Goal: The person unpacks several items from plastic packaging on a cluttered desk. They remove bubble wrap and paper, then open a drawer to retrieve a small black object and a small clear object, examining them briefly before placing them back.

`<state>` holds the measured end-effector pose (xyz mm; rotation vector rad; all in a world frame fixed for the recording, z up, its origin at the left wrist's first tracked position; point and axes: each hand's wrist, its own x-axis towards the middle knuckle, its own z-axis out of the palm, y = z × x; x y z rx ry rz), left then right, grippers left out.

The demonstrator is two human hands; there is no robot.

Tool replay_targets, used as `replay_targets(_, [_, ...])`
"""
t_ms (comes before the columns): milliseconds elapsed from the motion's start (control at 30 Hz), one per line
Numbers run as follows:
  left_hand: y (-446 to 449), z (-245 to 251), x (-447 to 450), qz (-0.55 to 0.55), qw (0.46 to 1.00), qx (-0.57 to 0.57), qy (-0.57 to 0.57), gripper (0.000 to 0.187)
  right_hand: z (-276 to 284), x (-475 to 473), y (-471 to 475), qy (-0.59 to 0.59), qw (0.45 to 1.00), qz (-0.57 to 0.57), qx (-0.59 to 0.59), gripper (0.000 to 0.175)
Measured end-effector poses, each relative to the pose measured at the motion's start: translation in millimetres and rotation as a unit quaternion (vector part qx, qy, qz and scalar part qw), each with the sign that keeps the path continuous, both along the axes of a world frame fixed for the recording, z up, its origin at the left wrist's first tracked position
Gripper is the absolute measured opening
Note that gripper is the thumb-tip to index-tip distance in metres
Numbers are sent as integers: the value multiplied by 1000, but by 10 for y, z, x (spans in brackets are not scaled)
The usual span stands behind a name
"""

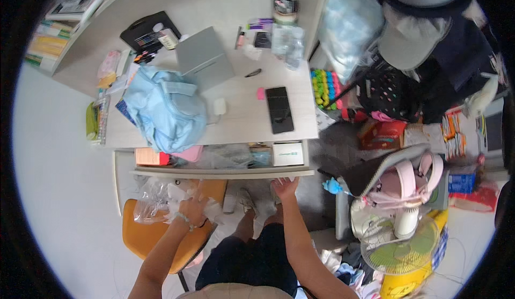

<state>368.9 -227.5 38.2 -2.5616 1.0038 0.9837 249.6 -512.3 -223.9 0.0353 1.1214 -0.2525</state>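
A crumpled clear plastic bag [155,202] with whitish plastic is gripped in my left hand [194,211], above the orange chair. A beaded bracelet and a dark band circle that wrist. My right hand [285,187] has its fingers spread against the outer side of the drawer front [225,174], near its right end; the fingertips are partly hidden. The desk drawer stands pulled out. Inside it are an orange-red box [151,157], a pink item [189,153], clear plastic packaging [225,157] and a white box [287,154] bearing writing.
On the desk [241,126] lie a light-blue garment or bag [165,105], a grey laptop or tablet case [205,59], a black phone [279,109] and plastic bottles [295,45]. The orange chair [141,234] stands left. A fan [400,244] and a pink-strapped bag [402,182] crowd the right.
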Motion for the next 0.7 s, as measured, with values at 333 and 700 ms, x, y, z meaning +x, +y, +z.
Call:
replay_targets(333, [-254, -458, -342, -9, 990, 138, 35, 56, 1025, -1152, -425, 67, 935, 162, -307, 67])
replay_targets(700, [-236, -595, -517, 7, 985, 168, 28, 53, 1002, -1484, -360, 142, 749, 367, -533, 56])
